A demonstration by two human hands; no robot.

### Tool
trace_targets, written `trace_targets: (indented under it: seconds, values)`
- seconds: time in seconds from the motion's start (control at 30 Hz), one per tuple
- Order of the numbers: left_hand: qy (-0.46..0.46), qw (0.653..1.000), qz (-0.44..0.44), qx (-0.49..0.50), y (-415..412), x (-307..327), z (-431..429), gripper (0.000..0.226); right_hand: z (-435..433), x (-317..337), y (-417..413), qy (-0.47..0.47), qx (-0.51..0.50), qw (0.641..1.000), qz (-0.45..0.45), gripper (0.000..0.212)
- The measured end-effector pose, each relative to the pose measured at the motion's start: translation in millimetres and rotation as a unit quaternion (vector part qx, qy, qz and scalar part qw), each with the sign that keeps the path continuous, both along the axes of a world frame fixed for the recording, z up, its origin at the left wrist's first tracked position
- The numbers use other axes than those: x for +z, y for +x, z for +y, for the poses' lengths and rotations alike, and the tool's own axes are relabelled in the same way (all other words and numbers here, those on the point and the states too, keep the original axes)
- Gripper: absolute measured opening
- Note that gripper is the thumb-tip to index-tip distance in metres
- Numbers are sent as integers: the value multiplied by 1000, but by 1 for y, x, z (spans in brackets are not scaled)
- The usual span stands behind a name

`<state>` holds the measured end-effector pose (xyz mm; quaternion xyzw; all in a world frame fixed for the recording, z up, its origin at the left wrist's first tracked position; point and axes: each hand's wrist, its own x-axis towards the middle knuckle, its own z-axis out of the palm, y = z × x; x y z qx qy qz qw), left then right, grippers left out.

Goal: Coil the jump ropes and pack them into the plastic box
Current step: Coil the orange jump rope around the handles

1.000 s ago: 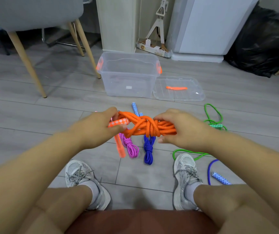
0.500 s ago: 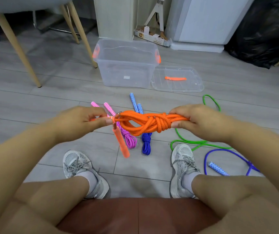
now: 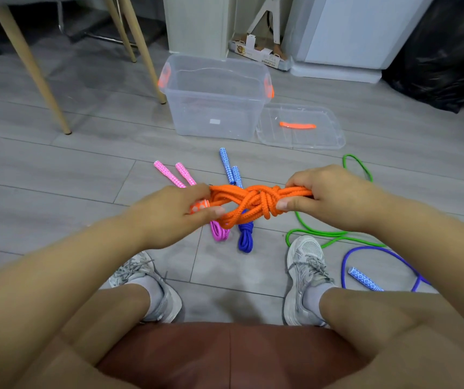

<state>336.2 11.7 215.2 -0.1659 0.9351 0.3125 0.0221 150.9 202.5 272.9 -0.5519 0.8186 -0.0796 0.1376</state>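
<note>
The left hand [image 3: 174, 217] has its grip pinched on the handle end of the orange jump rope [image 3: 253, 203], thumb and fingers closed over a dotted orange handle [image 3: 199, 206] and the nearest loops. The rope hangs in the air between both hands, above the floor [image 3: 57, 169], gathered into a short hank with a knot wrapped round its middle. Under it, on the floor, lie 2 finished bundles, a pink jump rope [image 3: 219, 231] and a blue jump rope [image 3: 245, 237], side by side. Farther off stands the plastic box [image 3: 214, 116], open, with its lid [image 3: 323, 136] flat just to its right. The right hand [image 3: 326, 197] curls its grip round the far loops, thumb pressed underneath. The step in hand looks like cinching the knot. It would go best with both hands pulling evenly outward along the hank, so the wrap tightens at the centre and does not slide toward 1 end. The loops should stay flat and together, and the handles should stay tucked in. A lopsided pull could let strands slip free. Right of the feet, a green jump rope [image 3: 323, 237] and a purple jump rope [image 3: 365, 249] sprawl loose, not yet coiled.
</note>
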Motion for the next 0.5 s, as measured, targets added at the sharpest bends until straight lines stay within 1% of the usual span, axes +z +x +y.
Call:
trace_targets:
  seconds: [0.07, 0.13, 0.2, 0.23, 0.27, 0.3, 0.37, 0.4, 0.43, 0.5]
  values:
    - [-25, 1000, 1, 16, -1, 3, 1, 24, 2, 0, 0, -3, 2, 1000, -6, 39]
    - [-45, 999, 13, 22, 0, 4, -3, 30, 4, 1, 0, -10, 3, 1000, -20, 48]
    - [-10, 1000, 23, 13, 4, 4, -9, 38, 6, 5, -1, -13, 10, 1000, -26, 60]
    - [11, 999, 29, 7, 7, 4, -12, 41, 8, 7, -1, -14, 16, 999, -25, 62]
    - [25, 999, 38, 1, 10, 4, -13, 40, 11, 8, -2, -15, 23, 999, -20, 60]
    - [34, 998, 46, 1, 12, 4, -16, 35, 13, 9, -2, -18, 30, 999, -17, 57]
    - [36, 998, 56, 13, 15, 6, -21, 21, 15, 9, -5, -22, 31, 999, -8, 43]
    - [29, 998, 56, 17, 15, 6, -23, 17, 16, 8, -6, -20, 29, 999, 1, 37]
    - [16, 998, 54, 17, 15, 5, -23, 17, 16, 7, -7, -15, 29, 999, 11, 34]
    - [-24, 999, 30, -1, 11, 0, -20, 25, 15, 5, -8, 1, 25, 999, 26, 35]
